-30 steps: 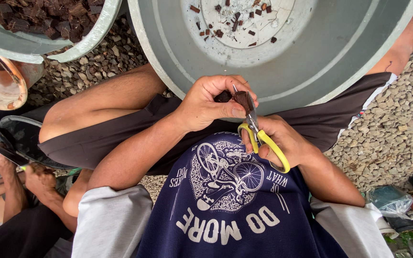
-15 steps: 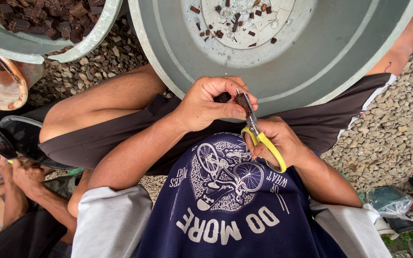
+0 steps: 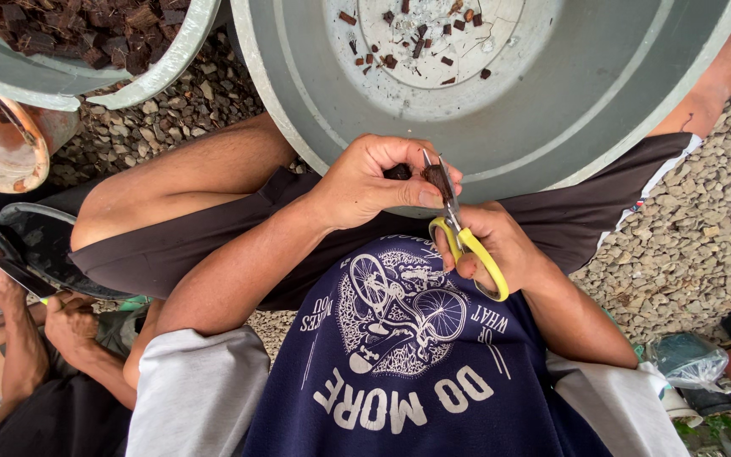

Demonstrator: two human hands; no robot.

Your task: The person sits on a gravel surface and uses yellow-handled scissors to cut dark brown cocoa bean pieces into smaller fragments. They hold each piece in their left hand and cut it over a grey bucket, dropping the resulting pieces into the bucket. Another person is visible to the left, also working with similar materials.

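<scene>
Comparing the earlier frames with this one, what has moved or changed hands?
Little changed. The co-worker's hands at lower left shifted slightly with their dark tool. The left hand still pinches the small dark piece, and the right hand still works the yellow-handled scissors at it. The grey basin and its scattered bits stayed put.

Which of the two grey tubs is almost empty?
The big grey tub right above the hands, with only a few dark brown bits on its bottom. The other tub, at top left, is heaped with dark pieces.
</scene>
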